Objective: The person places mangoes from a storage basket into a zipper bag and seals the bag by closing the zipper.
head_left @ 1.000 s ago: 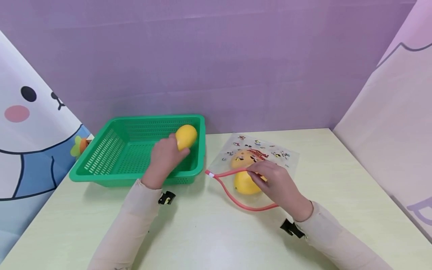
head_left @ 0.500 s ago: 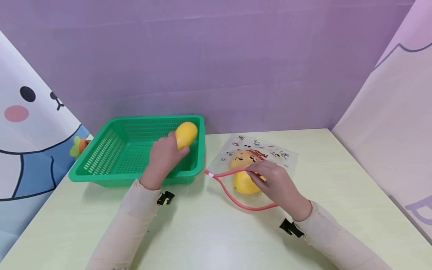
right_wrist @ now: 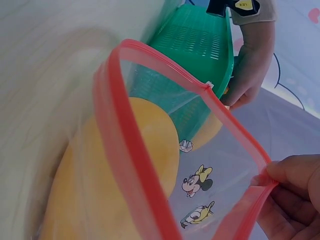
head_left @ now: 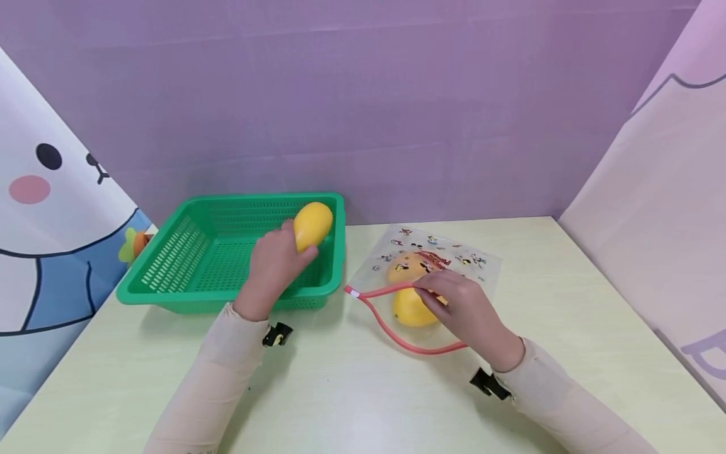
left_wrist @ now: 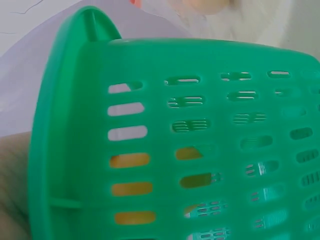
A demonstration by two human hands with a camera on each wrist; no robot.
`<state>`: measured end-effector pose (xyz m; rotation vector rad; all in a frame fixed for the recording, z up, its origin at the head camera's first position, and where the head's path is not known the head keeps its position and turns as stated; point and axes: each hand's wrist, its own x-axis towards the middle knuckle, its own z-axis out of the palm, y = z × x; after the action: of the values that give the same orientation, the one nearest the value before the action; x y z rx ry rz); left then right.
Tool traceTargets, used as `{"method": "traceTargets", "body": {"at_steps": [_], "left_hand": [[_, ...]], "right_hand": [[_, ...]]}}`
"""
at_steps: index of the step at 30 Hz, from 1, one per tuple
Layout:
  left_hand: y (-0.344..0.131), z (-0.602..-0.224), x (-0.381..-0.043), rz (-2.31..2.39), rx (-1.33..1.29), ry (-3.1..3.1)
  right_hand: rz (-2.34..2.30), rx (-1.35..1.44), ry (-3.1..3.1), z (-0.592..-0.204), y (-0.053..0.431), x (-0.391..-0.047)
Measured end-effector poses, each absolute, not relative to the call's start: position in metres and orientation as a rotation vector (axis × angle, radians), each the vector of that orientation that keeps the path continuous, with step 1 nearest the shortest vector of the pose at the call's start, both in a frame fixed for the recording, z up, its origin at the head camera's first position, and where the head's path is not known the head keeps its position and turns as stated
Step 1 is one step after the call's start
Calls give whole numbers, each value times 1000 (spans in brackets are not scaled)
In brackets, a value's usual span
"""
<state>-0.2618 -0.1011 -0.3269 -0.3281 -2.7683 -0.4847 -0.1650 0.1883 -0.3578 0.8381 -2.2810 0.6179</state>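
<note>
"Two hands; what surrounds the left one?"

"A shallow green plastic basket with slotted walls (head_left: pixel 164 299) spreads left of the left grip and around it. At its right end, the left hand (head_left: pixel 273 260) has thumb and fingers clamped on a smooth, yellow, egg-shaped fruit (head_left: pixel 314 224). I can't tell whether that fruit touches the basket's wall."

"How would it handle?"

"Light and firm, I'd guess, with a slick skin. Fingers round the widest part, thumb opposite, looks the surest hold; the far end sticks out beyond the grip."

"And to the right?"

"A clear, cartoon-printed plastic bag (head_left: pixel 371 260), mostly beyond the right grip. Inside, a round, peach-orange fruit (head_left: pixel 399 270) lies just past those fingertips, and a rounded yellow fruit (head_left: pixel 409 310) on their near left side."

"The right hand?"

"The right hand (head_left: pixel 467 309) pinches the far side of the bag's red plastic zip edge (head_left: pixel 397 342), whose mouth gapes. The film is probably floppy; that strip seems stiffer, so better to hold."
</note>
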Motion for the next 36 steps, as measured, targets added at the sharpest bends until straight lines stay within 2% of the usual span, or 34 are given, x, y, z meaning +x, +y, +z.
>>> {"method": "traceTargets", "body": {"at_steps": [36], "left_hand": [[-104, -329, -259, -503, -406, -2651]], "right_hand": [[610, 843, -2263, -359, 189, -166]]}}
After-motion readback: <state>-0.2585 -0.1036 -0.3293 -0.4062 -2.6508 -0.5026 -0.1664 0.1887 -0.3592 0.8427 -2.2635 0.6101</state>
